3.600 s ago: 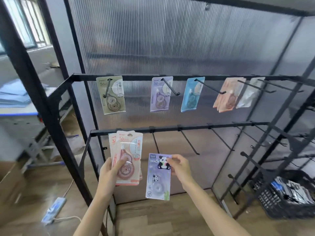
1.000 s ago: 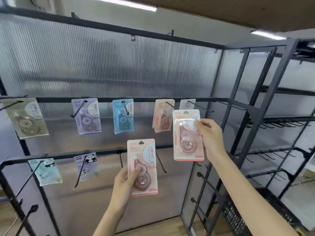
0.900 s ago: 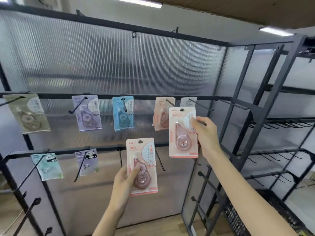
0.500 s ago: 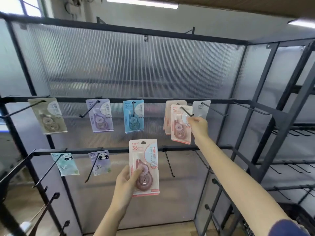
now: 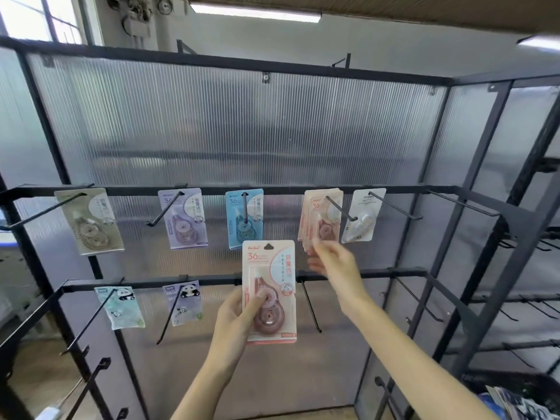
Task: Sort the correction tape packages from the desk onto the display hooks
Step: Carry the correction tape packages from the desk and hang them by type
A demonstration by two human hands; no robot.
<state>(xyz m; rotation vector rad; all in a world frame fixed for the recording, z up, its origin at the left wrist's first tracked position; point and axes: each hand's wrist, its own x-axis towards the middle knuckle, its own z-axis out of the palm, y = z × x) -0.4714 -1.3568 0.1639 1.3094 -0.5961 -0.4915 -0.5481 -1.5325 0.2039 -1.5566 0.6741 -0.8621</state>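
Observation:
My left hand [image 5: 235,322] grips a pink correction tape package [image 5: 269,291] upright in front of the lower rail, thumb across its blister. My right hand [image 5: 331,262] is blurred and holds nothing, its fingers loose just below the bunch of pink packages [image 5: 321,221] hanging on a top-rail hook. On the same rail hang an olive package [image 5: 89,221], a purple one [image 5: 185,218], a blue one [image 5: 245,218] and a white one [image 5: 362,216]. Two panda packages, mint [image 5: 119,307] and purple [image 5: 182,304], hang on the lower rail.
The black metal rack [image 5: 439,189] has a ribbed translucent back panel. Bare hooks [image 5: 312,310] stick out toward me on the lower rail and at the right end of the top rail. More racks with bare hooks stand to the right. A dark basket [image 5: 515,398] sits at bottom right.
My right hand slid the second pink package onto the hook with the other pink ones, let go, and has drawn back down and left. My left hand kept its package.

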